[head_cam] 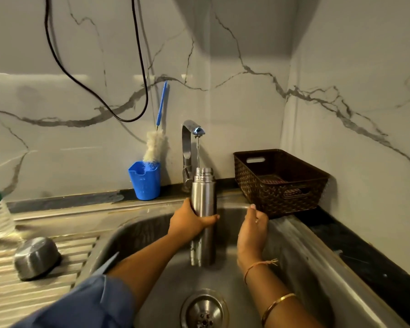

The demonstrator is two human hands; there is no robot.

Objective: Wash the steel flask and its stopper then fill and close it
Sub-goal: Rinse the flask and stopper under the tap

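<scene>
Steel flask (pixel 203 204) stands upright over the sink (pixel 294 245) basin, near its back edge. Its open mouth is directly under the tap (pixel 187 147), and a thin stream of water (pixel 198 155) runs into it. Left hand (pixel 187 223) is wrapped around the body at mid-height. Right hand (pixel 252 229) hovers just beside the flask, not touching it (fingers curl out of sight; grip cannot be determined). Brown basket (pixel 279 183) sits at the sink's back right corner.

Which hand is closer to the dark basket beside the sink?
Right. The right hand is over the sink, just left of the basket's near corner. The left hand is farther left, gripping the steel flask under the tap.
</scene>
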